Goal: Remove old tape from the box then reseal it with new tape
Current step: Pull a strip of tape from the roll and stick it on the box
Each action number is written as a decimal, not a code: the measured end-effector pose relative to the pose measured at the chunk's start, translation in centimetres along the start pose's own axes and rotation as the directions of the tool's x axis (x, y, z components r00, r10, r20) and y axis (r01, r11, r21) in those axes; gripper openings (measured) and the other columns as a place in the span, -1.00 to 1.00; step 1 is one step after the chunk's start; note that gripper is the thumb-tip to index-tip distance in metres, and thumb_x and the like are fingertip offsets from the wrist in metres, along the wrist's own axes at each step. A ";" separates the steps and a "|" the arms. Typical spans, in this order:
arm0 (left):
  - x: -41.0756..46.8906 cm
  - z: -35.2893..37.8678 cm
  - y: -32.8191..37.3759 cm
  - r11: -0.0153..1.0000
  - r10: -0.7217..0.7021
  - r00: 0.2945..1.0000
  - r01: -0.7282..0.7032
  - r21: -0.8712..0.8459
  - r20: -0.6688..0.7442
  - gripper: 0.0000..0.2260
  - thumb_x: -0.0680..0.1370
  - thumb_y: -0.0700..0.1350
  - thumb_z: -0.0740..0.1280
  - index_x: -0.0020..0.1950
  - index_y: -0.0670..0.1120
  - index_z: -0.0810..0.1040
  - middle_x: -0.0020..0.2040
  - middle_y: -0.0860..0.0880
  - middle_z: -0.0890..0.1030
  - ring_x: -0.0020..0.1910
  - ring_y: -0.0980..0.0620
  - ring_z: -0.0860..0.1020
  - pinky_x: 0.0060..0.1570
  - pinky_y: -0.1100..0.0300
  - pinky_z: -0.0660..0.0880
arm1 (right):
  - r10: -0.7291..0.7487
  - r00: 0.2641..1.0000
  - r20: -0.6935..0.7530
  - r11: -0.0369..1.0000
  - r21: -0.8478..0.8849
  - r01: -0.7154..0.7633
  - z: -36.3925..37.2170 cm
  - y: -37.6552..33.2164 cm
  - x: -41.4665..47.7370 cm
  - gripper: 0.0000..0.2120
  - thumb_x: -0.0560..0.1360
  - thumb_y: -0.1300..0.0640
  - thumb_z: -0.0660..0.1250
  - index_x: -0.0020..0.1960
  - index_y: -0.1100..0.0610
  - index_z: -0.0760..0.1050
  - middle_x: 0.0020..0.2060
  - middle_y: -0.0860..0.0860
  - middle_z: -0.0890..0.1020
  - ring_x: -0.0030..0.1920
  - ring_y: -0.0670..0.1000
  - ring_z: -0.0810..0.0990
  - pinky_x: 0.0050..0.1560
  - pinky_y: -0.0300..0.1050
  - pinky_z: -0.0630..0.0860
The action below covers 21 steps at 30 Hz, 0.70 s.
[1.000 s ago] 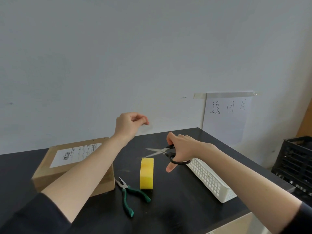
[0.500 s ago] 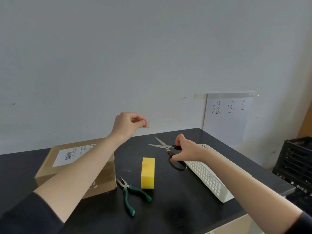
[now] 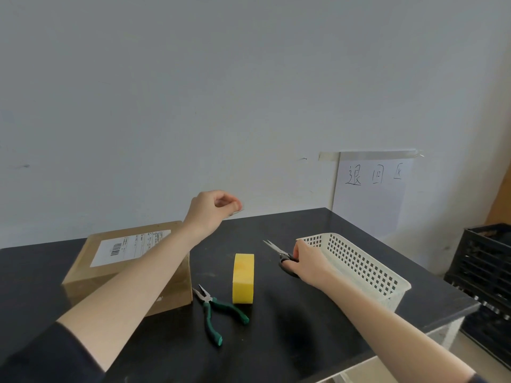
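Presently: left hand (image 3: 211, 206) raised, fingers pinching tape strip (image 3: 235, 213); right hand (image 3: 308, 263) fingers curled around scissors (image 3: 278, 252) on counter (image 3: 304, 322), just beside basket (image 3: 359, 261).

Green-handled pliers (image 3: 208, 302) lie near the front of the black tabletop (image 3: 304, 313). A white perforated basket (image 3: 359, 264) sits toward its right edge. A black crate (image 3: 486, 261) stands further right, and a handwritten paper sign (image 3: 370, 200) is taped to the far wall.

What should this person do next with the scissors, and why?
Probably let go of the scissors: the right hand holds them down at the table beside the basket, and the left hand pinches a small clear strip in the air, likely meant for the box.
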<state>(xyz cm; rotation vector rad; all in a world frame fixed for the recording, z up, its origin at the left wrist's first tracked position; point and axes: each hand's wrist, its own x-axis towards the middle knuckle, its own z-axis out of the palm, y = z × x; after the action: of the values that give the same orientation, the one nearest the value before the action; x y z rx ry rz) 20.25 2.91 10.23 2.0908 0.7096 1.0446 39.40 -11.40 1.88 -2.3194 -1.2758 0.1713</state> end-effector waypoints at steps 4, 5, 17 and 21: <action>-0.5 -0.2 -0.6 0.999 -0.027 1.000 0.027 -0.035 -0.006 -0.95 0.50 -0.06 0.42 -0.08 0.01 0.64 -0.13 0.07 0.68 -0.11 0.09 0.63 -0.08 0.29 0.47 | 0.060 0.998 -0.013 0.998 0.022 -0.060 2.2 0.8 -0.7 -0.77 0.54 0.01 0.31 -0.04 0.14 0.34 -0.16 0.07 0.53 -0.17 0.09 0.50 -0.26 -0.09 0.36; -0.6 -0.3 -0.6 0.998 -0.041 0.999 0.040 -0.051 -0.007 -0.97 0.51 -0.07 0.41 -0.08 0.02 0.64 -0.13 0.06 0.68 -0.12 0.08 0.63 -0.09 0.28 0.48 | 0.077 0.997 -0.004 0.997 0.012 -0.076 2.8 1.0 -0.9 -0.77 0.54 0.02 0.31 -0.02 0.15 0.33 -0.12 0.08 0.54 -0.14 0.11 0.51 -0.20 -0.07 0.39; -2.1 -2.3 -2.2 0.966 -0.181 0.982 0.169 -0.195 -0.046 -0.92 0.52 -0.15 0.37 -0.04 -0.14 0.61 -0.12 -0.04 0.70 -0.11 -0.03 0.66 0.01 0.05 0.54 | 0.111 0.994 0.006 0.970 -0.220 -0.106 6.0 2.3 -1.6 -0.63 0.54 -0.03 0.34 0.20 0.19 0.37 0.18 0.10 0.49 0.22 0.12 0.49 0.15 -0.08 0.44; -2.6 -3.6 -2.6 0.965 -0.184 0.981 0.168 -0.200 -0.064 -0.89 0.51 -0.15 0.39 -0.03 -0.17 0.59 -0.15 -0.03 0.70 -0.11 -0.03 0.66 -0.01 0.06 0.54 | 0.123 0.990 0.063 0.963 -0.250 -0.103 5.8 2.6 -1.3 -0.62 0.50 -0.06 0.36 0.15 0.19 0.42 0.12 0.08 0.53 0.20 0.13 0.49 0.06 -0.08 0.44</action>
<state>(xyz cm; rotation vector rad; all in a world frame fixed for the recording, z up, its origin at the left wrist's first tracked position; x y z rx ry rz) 15.44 3.85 8.58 1.7927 0.7856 1.0605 38.75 -11.58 -4.57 -2.6235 -1.2640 0.1494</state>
